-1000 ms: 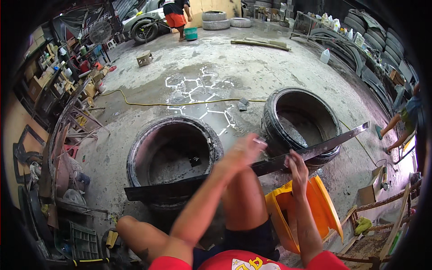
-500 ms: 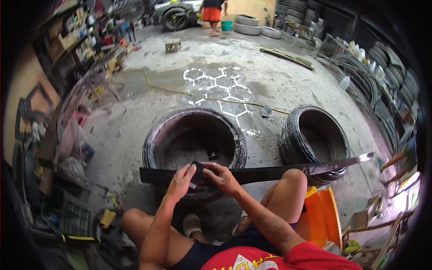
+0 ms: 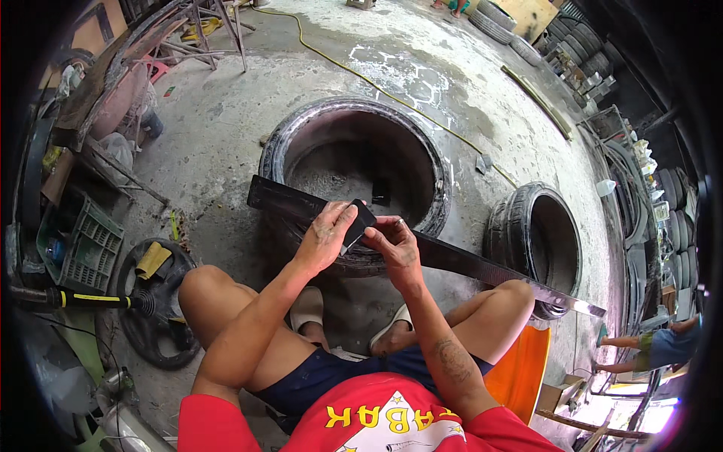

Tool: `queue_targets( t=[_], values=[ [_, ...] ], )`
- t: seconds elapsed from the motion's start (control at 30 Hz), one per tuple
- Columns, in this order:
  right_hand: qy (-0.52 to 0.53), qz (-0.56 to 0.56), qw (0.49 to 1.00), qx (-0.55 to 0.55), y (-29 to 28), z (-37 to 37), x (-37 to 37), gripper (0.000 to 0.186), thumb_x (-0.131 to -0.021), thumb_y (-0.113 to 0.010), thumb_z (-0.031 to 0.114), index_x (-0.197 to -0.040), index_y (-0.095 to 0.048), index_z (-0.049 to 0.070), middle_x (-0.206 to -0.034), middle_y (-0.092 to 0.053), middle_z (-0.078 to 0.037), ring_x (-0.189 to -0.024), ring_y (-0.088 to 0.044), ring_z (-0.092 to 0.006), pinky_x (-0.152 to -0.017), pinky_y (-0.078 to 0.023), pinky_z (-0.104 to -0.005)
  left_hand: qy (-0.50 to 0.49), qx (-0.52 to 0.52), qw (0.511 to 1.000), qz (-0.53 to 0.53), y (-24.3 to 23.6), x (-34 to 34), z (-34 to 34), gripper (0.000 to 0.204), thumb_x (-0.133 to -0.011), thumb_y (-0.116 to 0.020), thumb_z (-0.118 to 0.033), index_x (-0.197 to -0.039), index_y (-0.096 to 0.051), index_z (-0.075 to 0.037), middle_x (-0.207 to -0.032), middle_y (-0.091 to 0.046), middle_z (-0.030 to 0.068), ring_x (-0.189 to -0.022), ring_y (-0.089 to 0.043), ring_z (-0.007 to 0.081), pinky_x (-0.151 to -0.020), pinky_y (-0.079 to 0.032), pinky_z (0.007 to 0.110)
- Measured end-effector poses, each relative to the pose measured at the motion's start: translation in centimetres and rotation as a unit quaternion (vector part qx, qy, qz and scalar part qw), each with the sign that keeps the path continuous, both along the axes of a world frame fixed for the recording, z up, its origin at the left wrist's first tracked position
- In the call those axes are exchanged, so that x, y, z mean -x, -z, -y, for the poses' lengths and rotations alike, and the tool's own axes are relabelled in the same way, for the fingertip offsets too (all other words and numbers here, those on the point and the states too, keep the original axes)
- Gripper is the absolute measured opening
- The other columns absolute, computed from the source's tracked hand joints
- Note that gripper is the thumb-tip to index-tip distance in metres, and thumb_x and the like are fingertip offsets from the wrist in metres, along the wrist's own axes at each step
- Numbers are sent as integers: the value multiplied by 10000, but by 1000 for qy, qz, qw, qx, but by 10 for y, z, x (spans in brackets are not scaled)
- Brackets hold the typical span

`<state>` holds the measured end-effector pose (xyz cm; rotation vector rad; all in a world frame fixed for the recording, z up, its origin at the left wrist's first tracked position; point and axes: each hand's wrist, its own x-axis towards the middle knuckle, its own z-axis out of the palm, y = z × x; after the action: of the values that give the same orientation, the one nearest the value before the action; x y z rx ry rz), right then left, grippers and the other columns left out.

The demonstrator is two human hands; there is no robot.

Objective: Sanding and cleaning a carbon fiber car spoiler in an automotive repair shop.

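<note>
Both hands meet in front of me over a long, narrow black strip (image 3: 467, 261). The strip lies across the near rims of a large tyre (image 3: 273, 143) and a smaller tyre at the right (image 3: 506, 235). My left hand (image 3: 325, 235) is closed on a small black rectangular piece (image 3: 363, 218), which has a pale lower edge and looks like folded sandpaper. The fingertips of my right hand (image 3: 398, 248) pinch the piece's right edge. Part of the strip is hidden behind my hands.
At left are a green plastic crate (image 3: 92, 245) and a black wheel-like ring (image 3: 134, 331) with a yellow block (image 3: 154, 260). A yellow hose (image 3: 331, 54) crosses the concrete floor. An orange chair (image 3: 520, 369) is near my right leg. Another person (image 3: 663, 345) is at far right.
My view has tilted downward and turned, so the tyres and strip sit differently in the picture. Both hands still hold the black piece, which now shows more of its flat face.
</note>
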<state>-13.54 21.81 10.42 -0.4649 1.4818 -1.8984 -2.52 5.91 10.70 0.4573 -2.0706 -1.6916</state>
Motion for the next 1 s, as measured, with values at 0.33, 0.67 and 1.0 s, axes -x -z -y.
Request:
queue_targets(
  t=[0.33, 0.67, 1.0],
  values=[
    [6, -17, 997, -74, -8, -10, 20, 254, -898, -901, 132, -1044, -715, 40, -963, -740, -6, -869, -670, -71, -801, -539, -238, 0, 37, 999, -22, -22, 12, -11, 471, -1150, -516, -370, -1387, -666, 8, -1290, -736, 172, -1103, -674, 210, -1009, -511, 333],
    [20, -1, 999, -31, 11, -20, 20, 214, -897, -901, 136, -969, -715, 58, -947, -735, 4, -841, -658, -62, -758, -529, -235, 21, -94, 994, 60, -3, 18, -6, 428, -1133, -532, -384, -1157, -675, 20, -938, -704, 134, -848, -649, 200, -830, -532, 376],
    [19, 128, 991, -13, -19, -25, 1, 577, -909, -843, 7, -1373, -501, 42, -1105, -741, -85, -1000, -739, -172, -871, -628, -325, -92, -23, 994, -53, -10, 16, 1, 334, -1124, -564, -296, -1286, -641, -15, -1112, -659, 165, -986, -647, 245, -927, -522, 383]
  ],
)
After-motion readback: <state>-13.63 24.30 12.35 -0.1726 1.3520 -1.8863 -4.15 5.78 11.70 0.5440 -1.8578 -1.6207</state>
